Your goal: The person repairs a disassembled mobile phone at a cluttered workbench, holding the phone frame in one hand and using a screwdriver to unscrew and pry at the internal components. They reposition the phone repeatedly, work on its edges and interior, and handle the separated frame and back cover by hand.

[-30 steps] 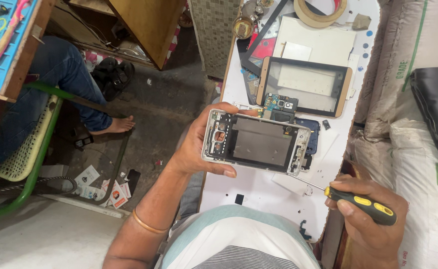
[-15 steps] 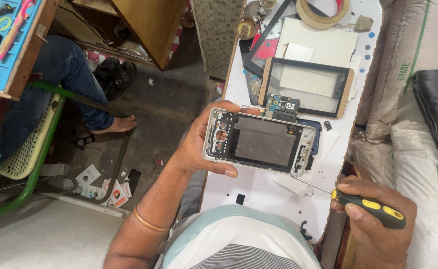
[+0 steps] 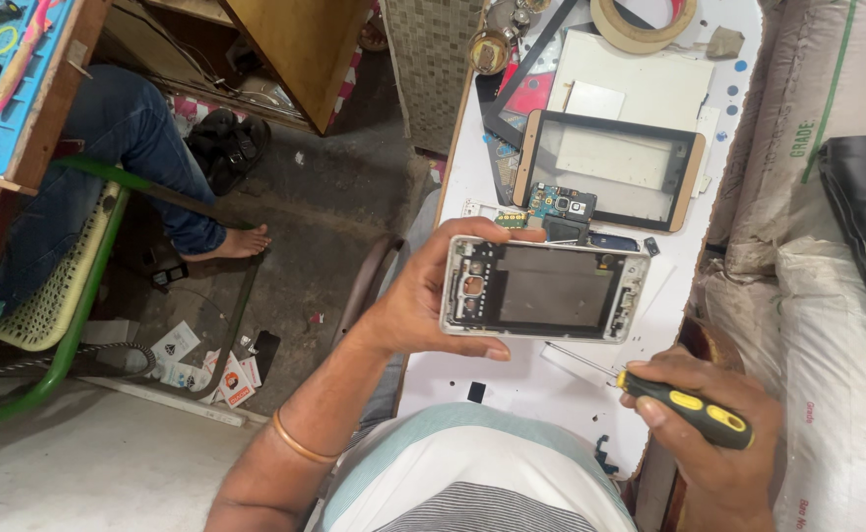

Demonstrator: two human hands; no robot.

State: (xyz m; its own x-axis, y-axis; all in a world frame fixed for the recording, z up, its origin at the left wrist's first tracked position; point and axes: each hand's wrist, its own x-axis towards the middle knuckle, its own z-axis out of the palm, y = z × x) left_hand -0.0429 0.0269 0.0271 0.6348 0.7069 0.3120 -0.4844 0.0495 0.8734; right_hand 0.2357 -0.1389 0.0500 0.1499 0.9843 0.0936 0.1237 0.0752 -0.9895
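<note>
We note the left hand (image 3: 423,300) closed around one end of an opened silver-framed phone chassis with its dark inner plate exposed (image 3: 545,290), held level above the white worktable (image 3: 512,379). The right hand (image 3: 713,433) is wrapped around a black-and-yellow-handled screwdriver (image 3: 684,409), its thin shaft pointing toward the chassis's lower edge. Just beyond the chassis on the table lie a small blue circuit board (image 3: 561,205) and a gold-rimmed tablet frame (image 3: 610,167).

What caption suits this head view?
Left hand holds an opened phone frame; right hand grips a screwdriver.
</note>
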